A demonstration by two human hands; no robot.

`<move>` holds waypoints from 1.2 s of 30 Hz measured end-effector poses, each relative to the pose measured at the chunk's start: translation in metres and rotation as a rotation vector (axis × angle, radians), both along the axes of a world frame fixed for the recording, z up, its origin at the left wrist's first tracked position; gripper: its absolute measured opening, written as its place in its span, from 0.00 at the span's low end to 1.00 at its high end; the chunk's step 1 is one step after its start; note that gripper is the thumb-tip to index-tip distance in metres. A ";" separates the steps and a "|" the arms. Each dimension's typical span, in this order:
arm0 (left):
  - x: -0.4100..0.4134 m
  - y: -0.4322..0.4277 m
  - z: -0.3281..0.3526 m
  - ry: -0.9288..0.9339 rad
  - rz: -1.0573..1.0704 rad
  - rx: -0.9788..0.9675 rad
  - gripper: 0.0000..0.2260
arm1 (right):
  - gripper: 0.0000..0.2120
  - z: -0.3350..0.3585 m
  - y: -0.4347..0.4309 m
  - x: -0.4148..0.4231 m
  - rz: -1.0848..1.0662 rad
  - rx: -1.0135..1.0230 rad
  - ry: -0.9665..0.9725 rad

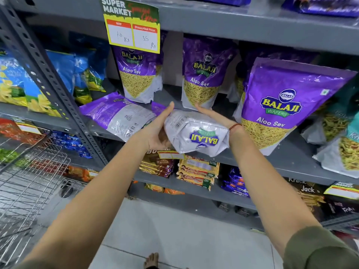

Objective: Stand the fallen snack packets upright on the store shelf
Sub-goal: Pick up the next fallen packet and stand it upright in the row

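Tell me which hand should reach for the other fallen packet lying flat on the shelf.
Left hand, probably: the flat packet lies just beside it, left of the held packet, while the right hand would have to cross over.

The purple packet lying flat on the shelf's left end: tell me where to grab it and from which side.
Grip the flat packet by its two long edges, one hand each side, coming from the front of the shelf. It lies back-side up, its white bottom end overhanging the shelf lip toward you, so that end is easiest to reach. Both hands are currently full with another packet, so that probably gets stood first.
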State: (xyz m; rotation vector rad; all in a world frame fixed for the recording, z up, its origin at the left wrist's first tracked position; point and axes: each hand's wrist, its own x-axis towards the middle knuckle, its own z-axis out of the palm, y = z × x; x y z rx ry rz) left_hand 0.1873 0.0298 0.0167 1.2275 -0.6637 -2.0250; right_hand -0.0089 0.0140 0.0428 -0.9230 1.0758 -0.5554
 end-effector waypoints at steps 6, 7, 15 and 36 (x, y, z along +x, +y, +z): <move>0.010 -0.018 0.008 -0.237 -0.051 -0.153 0.30 | 0.19 -0.021 -0.022 0.008 -0.131 -0.020 -0.202; 0.012 -0.019 0.011 -0.235 -0.059 -0.178 0.27 | 0.17 -0.018 -0.022 0.008 -0.154 -0.048 -0.228; 0.010 -0.045 0.040 -0.369 0.100 -0.437 0.37 | 0.09 0.011 -0.032 0.009 -0.321 -0.378 -0.163; 0.025 -0.089 0.061 -0.313 0.316 -0.763 0.05 | 0.06 0.033 -0.063 0.000 -0.672 -0.694 -0.255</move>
